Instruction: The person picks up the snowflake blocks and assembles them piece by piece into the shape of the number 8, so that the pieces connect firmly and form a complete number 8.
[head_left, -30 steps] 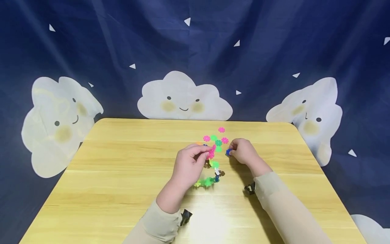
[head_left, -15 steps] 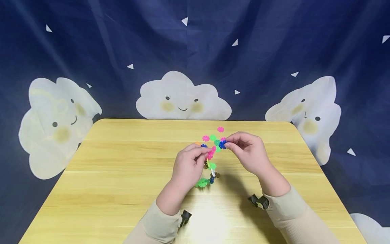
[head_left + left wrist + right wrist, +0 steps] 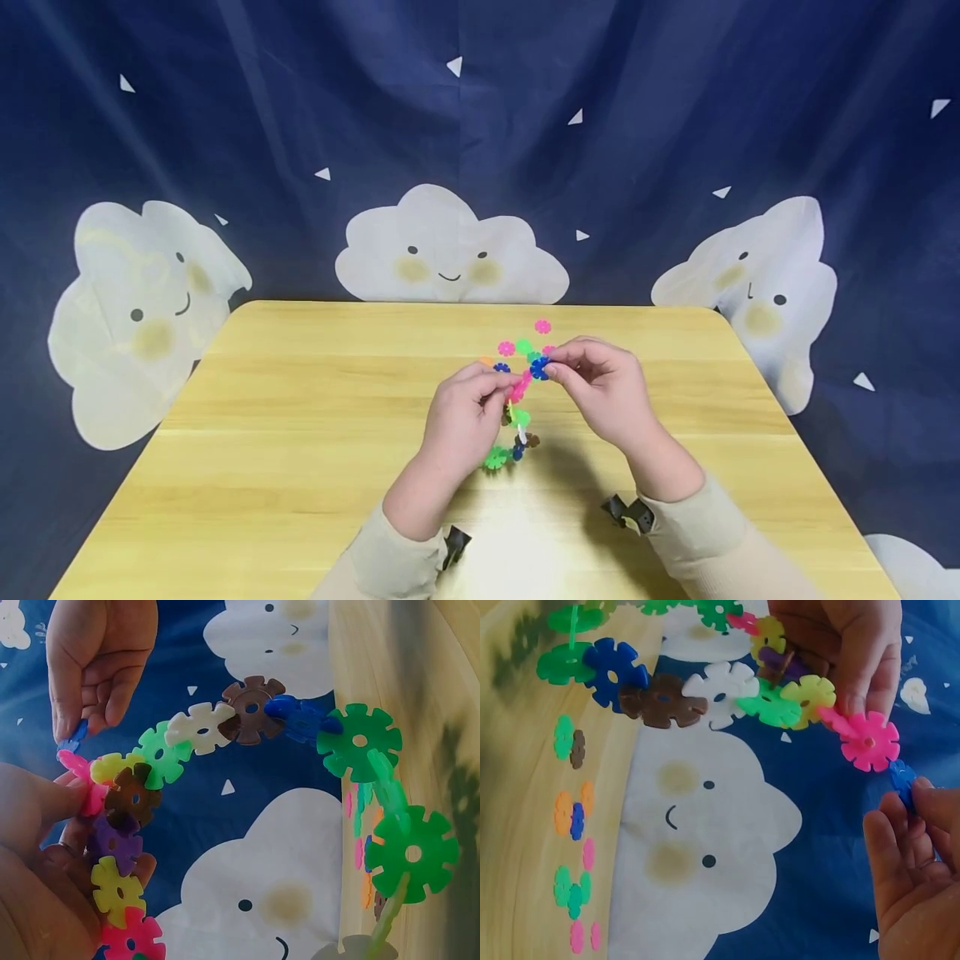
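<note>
My left hand [image 3: 461, 421] pinches a pink snowflake disc [image 3: 871, 744] at one end of a linked chain of notched plastic discs. My right hand [image 3: 603, 392] holds a dark blue snowflake disc [image 3: 902, 780] between thumb and fingers. In the right wrist view the blue disc's edge is right at the pink disc's rim. From the pink end the chain runs through yellow, light green, a white disc [image 3: 720, 694], brown and blue to several green discs [image 3: 412, 853]. Another stretch with purple and yellow discs [image 3: 118, 892] hangs beside my left fingers, partly hidden by them.
Several loose discs lie on the wooden table [image 3: 300, 417] beyond the hands, among them a pink disc [image 3: 543, 327], a light green disc [image 3: 523, 346] and a blue disc [image 3: 501, 367]. A dark blue cloth [image 3: 637, 125] with clouds hangs behind the table.
My right hand has lifted the blue disc from the right and brought it left, up to the pink disc. The left hand has stayed nearly in place; the chain's hanging part has shifted slightly left.
</note>
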A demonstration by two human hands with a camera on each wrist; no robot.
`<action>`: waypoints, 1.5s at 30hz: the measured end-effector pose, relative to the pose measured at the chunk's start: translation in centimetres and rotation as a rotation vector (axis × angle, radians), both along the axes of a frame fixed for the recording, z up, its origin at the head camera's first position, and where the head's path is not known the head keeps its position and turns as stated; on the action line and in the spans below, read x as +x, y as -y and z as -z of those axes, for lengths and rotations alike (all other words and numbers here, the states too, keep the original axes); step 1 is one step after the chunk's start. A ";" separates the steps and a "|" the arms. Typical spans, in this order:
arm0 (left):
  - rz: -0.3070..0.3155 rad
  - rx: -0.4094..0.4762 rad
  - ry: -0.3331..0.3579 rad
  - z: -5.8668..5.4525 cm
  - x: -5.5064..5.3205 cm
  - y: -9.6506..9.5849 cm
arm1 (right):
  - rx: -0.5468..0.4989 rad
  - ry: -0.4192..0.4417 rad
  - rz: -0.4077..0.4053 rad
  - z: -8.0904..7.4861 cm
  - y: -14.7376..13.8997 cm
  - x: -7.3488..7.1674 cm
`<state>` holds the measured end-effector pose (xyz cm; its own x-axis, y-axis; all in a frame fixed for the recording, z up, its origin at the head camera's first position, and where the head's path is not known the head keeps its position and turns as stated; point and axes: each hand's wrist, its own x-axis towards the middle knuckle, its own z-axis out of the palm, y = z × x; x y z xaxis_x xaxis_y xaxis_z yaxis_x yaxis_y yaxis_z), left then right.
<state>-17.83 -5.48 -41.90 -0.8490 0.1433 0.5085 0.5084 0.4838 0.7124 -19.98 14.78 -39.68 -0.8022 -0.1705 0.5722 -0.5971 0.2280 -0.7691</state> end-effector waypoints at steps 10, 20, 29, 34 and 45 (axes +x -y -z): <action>0.016 0.036 -0.039 0.1 0.4 -0.3 | -0.058 -0.034 -0.019 0.7 0.4 0.4; 0.013 0.045 -0.059 0.5 1.0 -0.4 | -0.042 -0.020 -0.060 1.0 0.2 0.8; 0.085 0.087 0.108 0.3 1.4 -0.6 | -0.060 0.002 -0.080 0.9 0.4 1.3; 0.097 0.088 0.194 0.2 1.3 -0.7 | -0.033 0.011 -0.065 1.0 0.6 1.5; 0.036 -0.380 0.531 2.4 -1.0 -0.2 | -0.022 0.339 0.140 5.1 -1.7 0.1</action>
